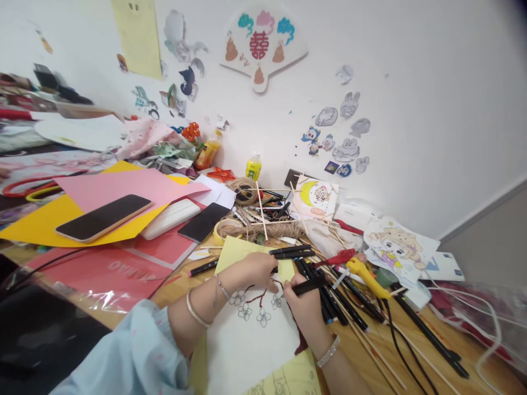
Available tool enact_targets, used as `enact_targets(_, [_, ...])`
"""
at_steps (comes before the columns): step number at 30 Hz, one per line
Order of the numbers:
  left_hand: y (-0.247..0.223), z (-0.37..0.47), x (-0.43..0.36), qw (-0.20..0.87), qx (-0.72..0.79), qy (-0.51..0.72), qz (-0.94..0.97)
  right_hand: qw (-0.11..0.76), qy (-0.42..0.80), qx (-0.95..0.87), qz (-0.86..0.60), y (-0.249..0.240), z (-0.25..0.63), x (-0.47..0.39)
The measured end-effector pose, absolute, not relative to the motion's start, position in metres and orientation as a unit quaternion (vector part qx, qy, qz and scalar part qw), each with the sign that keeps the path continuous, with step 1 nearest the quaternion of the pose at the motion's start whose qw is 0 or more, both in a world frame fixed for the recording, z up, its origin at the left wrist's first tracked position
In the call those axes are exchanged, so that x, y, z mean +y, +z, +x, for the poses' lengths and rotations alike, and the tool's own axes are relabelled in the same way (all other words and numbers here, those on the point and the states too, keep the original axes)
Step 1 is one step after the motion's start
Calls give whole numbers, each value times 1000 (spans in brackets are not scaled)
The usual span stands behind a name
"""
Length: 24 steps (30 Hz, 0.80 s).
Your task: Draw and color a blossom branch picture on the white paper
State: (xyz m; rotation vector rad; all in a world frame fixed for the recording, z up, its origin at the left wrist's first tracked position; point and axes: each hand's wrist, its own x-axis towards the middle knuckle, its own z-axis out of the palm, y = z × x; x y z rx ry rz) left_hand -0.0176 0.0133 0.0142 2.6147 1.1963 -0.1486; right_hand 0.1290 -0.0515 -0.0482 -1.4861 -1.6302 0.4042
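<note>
My right hand (302, 304) is closed round a black marker (308, 285), held slantwise over the upper right of a white sheet (251, 351). On that sheet is a drawing of outlined blossoms (263, 316) on a dark red branch (255, 298), with more dark red along the right edge. My left hand (257, 271) rests at the top of the sheet, its fingers curled. A small dark piece shows at its fingertips, too hidden to name. Yellow paper (233, 252) lies under and around the sheet. Several black markers (329, 299) lie beside my right hand.
A yellow glue gun (368, 278) and thin sticks (376, 354) lie right. Twine (280, 230), a tape roll (220, 230) and two phones (105, 216) (205, 222) lie beyond. Coloured paper (132, 186) is left, bottles (253, 166) stand by the wall, and a cable (397, 334) crosses the right side.
</note>
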Motion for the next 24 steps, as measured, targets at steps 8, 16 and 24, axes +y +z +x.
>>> enact_targets(8, [14, -18, 14, 134, 415, -50, 899, 433, 153, -654, -601, -47, 129, -53])
enact_targets(16, [17, -17, 13, 131, 410, -62, 901, 445, 164, -649, -595, -47, 129, -54])
enact_targets(24, [19, -17, 12, 124, 410, -65, 901, 465, 172, -627, -601, -45, 130, -53])
